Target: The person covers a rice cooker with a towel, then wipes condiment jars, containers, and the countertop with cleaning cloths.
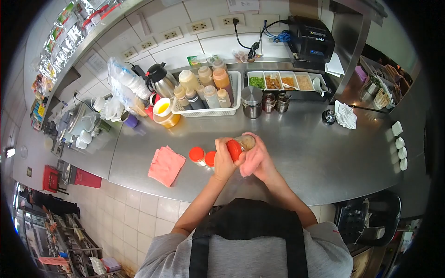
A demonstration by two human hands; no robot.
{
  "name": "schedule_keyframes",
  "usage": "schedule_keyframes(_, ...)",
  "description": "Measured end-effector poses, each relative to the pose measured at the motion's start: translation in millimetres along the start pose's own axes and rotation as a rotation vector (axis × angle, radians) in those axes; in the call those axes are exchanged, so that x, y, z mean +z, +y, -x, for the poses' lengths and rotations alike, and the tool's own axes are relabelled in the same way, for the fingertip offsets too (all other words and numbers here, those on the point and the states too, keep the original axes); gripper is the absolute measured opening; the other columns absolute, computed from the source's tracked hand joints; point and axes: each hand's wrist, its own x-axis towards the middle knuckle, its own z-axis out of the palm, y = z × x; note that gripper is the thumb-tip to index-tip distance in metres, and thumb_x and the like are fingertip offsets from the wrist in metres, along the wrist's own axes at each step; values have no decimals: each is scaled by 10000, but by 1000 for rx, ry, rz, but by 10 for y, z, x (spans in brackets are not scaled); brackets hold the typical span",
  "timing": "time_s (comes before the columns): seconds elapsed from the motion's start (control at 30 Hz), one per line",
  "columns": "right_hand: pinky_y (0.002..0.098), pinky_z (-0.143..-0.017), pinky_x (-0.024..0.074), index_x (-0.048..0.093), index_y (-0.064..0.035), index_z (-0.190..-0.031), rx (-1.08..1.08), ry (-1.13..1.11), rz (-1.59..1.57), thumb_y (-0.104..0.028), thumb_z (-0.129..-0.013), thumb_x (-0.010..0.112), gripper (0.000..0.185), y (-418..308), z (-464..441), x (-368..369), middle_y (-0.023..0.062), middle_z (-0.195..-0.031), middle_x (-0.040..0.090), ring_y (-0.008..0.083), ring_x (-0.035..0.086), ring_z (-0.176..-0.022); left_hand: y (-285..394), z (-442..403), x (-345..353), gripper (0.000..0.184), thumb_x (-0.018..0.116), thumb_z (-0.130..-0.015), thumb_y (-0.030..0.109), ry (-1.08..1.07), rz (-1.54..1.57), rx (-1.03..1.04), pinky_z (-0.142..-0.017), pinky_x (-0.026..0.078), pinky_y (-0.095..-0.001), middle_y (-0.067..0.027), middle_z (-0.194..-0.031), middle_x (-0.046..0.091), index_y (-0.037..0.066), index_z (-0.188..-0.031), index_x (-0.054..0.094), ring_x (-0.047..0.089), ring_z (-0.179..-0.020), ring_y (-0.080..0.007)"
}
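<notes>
Above the steel counter [296,153], my left hand [224,160] grips the red lid end of a clear jar [245,142] with pale contents. The jar is tilted, its lid towards my left hand. My right hand [260,160] is wrapped round a pink cloth [252,162], which presses against the jar's glass side. Just left of my left hand stand two more red-lidded jars, one jar [197,156] in full view and another jar [210,159] partly hidden by the hand. A folded pink cloth [167,166] lies flat further left.
A white basket [204,111] of squeeze bottles stands at the back, beside a steel canister [251,102] and two small dark jars [275,103]. Behind them is a topping tray [287,83]. To the right sit a black round container [328,116] and crumpled paper [345,115].
</notes>
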Motion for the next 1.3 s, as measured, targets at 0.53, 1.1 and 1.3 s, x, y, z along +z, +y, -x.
schedule_keyframes(0.53, 404, -978, 460, 644, -67, -1192, 159, -35, 874, -262, -977, 545, 306, -561, -253, 394, 86, -1080, 677, 224, 620, -1085, 215, -130, -254, 463, 588, -926, 415, -84, 135, -108, -694, 502, -409, -187, -889, 593, -15, -1084, 516, 607, -741, -345)
schedule_keyframes(1.1, 367, -1067, 382, 546, -2, -1298, -389, -160, 1199, -172, -999, 493, 348, -505, -357, 284, 121, -1273, 600, 252, 517, -1230, 212, -183, -151, 566, 582, -931, 439, -45, 206, -311, -846, 465, -406, -219, -1095, 510, -41, -1194, 438, 566, -964, -358)
schedule_keyframes(1.3, 355, -967, 478, 513, 13, -1252, -10, -315, 270, -292, -1044, 376, 394, -376, -484, -52, 100, -1216, 600, 229, 591, -1118, 203, -226, -48, 596, 602, -908, 456, 45, 150, -2, -854, 479, -413, -219, -1136, 503, -19, -1224, 430, 571, -990, -352)
